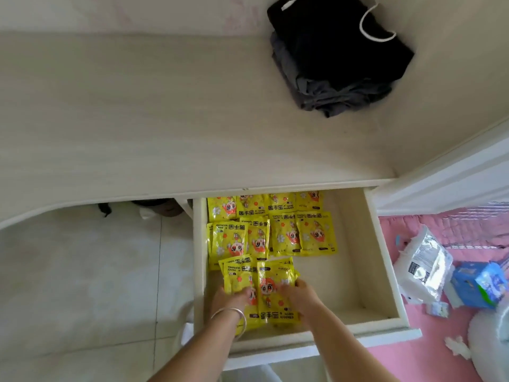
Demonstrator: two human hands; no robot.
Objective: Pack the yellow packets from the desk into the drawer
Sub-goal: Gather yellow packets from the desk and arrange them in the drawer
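Drawer (355, 274): both hands' grips flank front yellow packets (275, 293).

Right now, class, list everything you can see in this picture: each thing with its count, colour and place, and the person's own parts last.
Desk: one, pale wood, across the top.
Folded clothes: one pile, black and grey, far right of the desk.
Drawer: one, cream, pulled open below the desk.
Yellow packets: over ten, exact count unclear as they overlap; yellow, in rows filling the drawer's left part.
Silver bag: one, silver and white, on the pink surface right of the drawer.
Blue package: one, blue, beside the silver bag.
Bangle: one, silver, left wrist.
Left hand: on the nearest packets.
Right hand: on the nearest packets.
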